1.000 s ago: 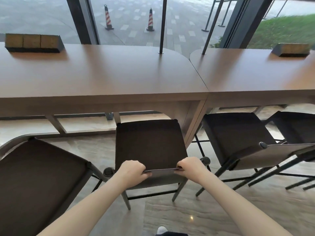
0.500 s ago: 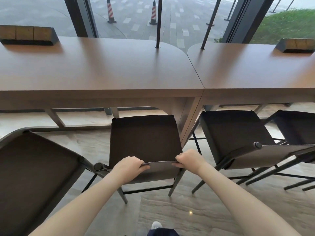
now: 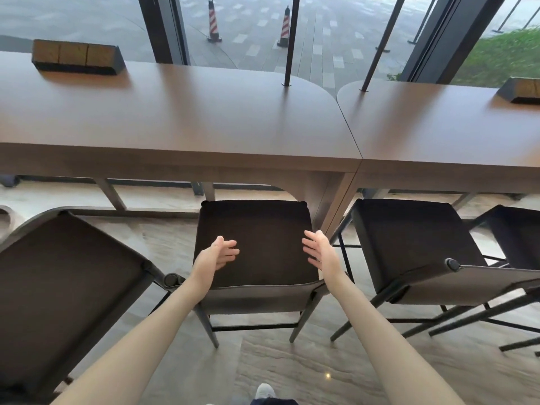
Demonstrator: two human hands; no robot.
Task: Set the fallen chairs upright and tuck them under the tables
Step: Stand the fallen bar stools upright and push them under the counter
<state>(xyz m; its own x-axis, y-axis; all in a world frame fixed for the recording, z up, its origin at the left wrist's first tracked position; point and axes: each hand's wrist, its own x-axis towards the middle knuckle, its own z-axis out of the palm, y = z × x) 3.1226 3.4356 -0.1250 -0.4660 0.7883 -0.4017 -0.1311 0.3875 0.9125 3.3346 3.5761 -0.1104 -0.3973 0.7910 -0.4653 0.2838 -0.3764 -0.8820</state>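
1. Dark fabric-seated chair with grey metal frame at 9 o'clock: it is seen upright but angled, well out from the long brown wooden table on the left. If left so, the tucking would be judged incomplete.
2. Left hand: held open above the seat, fingers loosely spread, nothing gripped.
3. Middle dark-seated chair with grey backrest at 12 o'clock: upright, its front edge close under the table rim, just beside the table's slanted panel leg. A further push at a skew could be expected to knock the frame against that leg.
4. Right hand: open likewise, palm turned inward, nothing held. No contact with the chair can be confirmed for either hand.
5. Dark-seated chair at 2 o'clock: upright below the second brown table, its backrest skewed. Its splayed black legs reach toward a further chair at 3 o'clock; snagging is judged possible if either is dragged.
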